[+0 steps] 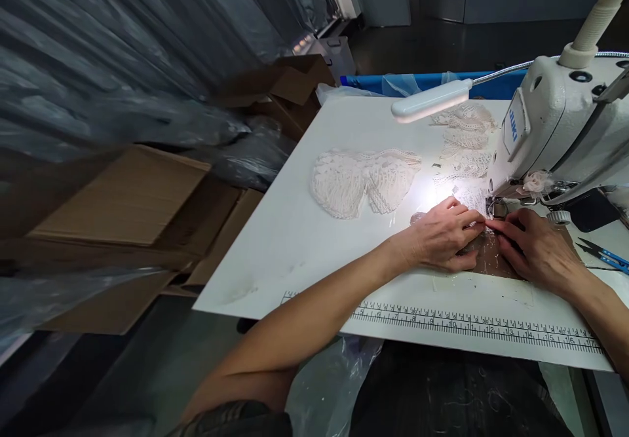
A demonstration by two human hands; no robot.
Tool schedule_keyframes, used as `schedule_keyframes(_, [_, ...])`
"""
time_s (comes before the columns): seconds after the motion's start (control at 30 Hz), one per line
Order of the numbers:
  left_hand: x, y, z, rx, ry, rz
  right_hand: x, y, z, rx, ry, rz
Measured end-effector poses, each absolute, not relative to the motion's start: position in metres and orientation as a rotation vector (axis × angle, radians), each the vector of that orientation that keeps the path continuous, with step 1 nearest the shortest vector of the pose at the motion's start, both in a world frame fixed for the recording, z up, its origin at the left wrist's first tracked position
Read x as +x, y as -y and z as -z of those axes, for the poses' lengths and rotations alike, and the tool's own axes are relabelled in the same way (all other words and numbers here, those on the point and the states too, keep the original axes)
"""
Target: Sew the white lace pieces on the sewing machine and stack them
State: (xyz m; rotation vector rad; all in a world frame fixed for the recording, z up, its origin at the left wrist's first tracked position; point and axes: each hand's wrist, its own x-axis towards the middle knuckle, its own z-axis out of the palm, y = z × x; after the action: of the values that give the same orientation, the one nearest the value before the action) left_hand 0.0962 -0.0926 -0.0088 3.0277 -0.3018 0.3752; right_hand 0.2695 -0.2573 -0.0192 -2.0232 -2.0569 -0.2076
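Observation:
My left hand (445, 235) lies by the needle area of a white sewing machine (545, 116), its fingers bent and pressed together on a strip of white lace (472, 196). From the other side, my right hand (538, 247) pinches the lace edge, thumb and forefinger just in front of the presser foot (498, 209). The fingertips of both hands nearly meet, hiding the part of the lace they hold. Behind the foot the lace runs back in a long, gathered chain. A finished-looking pair of white lace pieces (363, 181) rests flat on the table to the left.
Blue-handled thread snips (607, 255) lie right of my right hand. A lamp (432, 101) hangs over the white table (275, 253), which has a printed ruler (472, 325) along its front edge. Cardboard boxes (122, 194) and plastic sheeting stand to the left.

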Motion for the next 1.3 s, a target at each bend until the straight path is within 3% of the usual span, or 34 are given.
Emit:
schedule_keyframes(0.6, [0.102,0.095,0.001,3.123,0.09,-0.17,0.266,0.255,0.015,-2.124,2.062,0.178])
schedule_keyframes(0.97, [0.103,0.093,-0.002,3.099,0.056,-0.168,0.286,0.254,-0.006,-2.148,1.49,-0.373])
schedule_keyframes(1.3, [0.103,0.09,0.01,2.999,-0.038,-0.227,0.285,0.266,0.015,-2.097,1.692,-0.202])
